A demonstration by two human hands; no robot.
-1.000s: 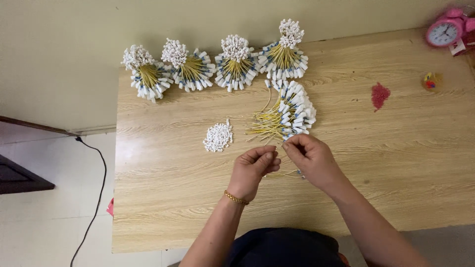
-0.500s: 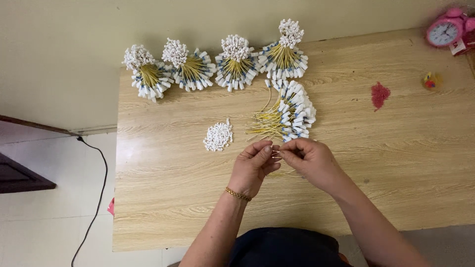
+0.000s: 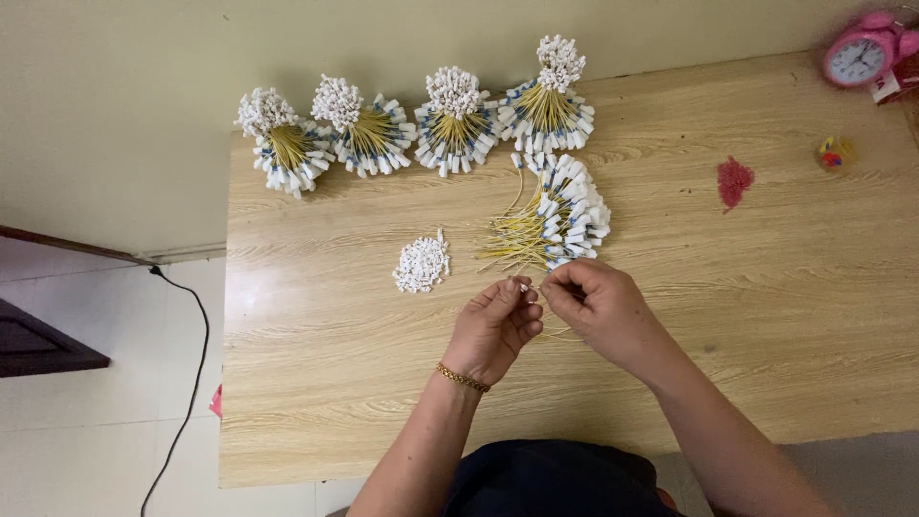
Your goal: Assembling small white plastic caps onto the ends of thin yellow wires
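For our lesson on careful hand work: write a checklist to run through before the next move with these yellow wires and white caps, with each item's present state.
1. Left hand and right hand meet at one small white piece: ok.
2. Piece seated on its wire: cannot tell.
3. Pile of white caps near left hand: ok.
4. Loose yellow wire bundle near right hand: ok.
5. Four finished bundles set apart along the table edge: ok.
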